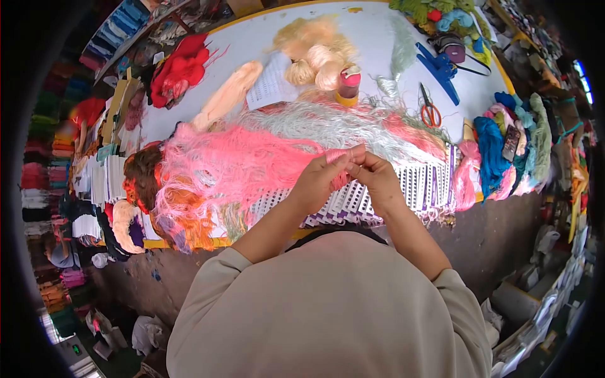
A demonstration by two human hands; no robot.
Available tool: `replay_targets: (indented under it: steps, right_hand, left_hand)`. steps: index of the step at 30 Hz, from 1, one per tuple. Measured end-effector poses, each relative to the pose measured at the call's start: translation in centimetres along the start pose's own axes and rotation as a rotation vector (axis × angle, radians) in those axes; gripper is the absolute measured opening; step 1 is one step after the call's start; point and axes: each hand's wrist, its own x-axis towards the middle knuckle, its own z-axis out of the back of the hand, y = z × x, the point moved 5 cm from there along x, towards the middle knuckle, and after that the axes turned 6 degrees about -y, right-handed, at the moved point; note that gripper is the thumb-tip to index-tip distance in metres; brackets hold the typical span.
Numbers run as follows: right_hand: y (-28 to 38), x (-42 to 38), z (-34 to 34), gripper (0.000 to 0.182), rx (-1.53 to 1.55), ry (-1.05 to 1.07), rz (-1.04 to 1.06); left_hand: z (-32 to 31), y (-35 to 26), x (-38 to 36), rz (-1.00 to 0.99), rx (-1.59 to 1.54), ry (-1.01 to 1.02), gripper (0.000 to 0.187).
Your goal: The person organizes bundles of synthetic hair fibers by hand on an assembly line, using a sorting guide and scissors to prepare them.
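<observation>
My left hand is closed round a bundle of pink thread, which spreads out loosely to the left over the table. Close beside it, my right hand pinches the same pink thread near the bundle's end, its fingertips almost touching my left thumb. Below both hands lies a row of white punched cards with dark holes and purple marks. Pale silvery thread lies loose just beyond the hands. The exact spot where the right fingertips meet the thread is partly hidden.
Orange-handled scissors and a blue clamp-like tool lie at the back right. A thread cone stands near cream yarn balls and a printed sheet. Red yarn lies back left, teal skeins at right.
</observation>
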Motion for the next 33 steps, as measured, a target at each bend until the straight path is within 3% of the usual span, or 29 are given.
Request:
replay_targets:
  steps: [11,14,18,23,27,33]
  right_hand:
    - [-0.2,-1.8,-0.2,0.006,0.337,-0.019,-0.149]
    - [-0.2,-1.9,0.2,0.007,0.522,0.048,-0.201]
    - [-0.5,-2.0,0.4,0.009,0.489,0.051,-0.205]
    - [0.1,-2.6,-0.2,0.01,0.061,0.012,-0.14]
    - [-0.2,-2.4,0.1,0.008,0.037,0.034,-0.123]
    - [-0.1,-2.5,0.2,0.005,0.161,0.035,-0.121]
  left_hand:
    - [0.7,0.7,-0.8,-0.021,-0.14,-0.193,0.039]
    - [1.7,1.3,-0.6,-0.013,-0.206,-0.103,0.047]
    - [0.8,0.6,-0.9,0.013,-0.32,-0.042,0.056]
    - [0.0,0.6,-1.3,0.021,-0.168,-0.009,0.058]
    - [-0.2,0.5,-1.3,0.004,-0.086,-0.058,0.052]
    - [0.1,0.7,-1.2,0.003,-0.205,-0.056,0.044]
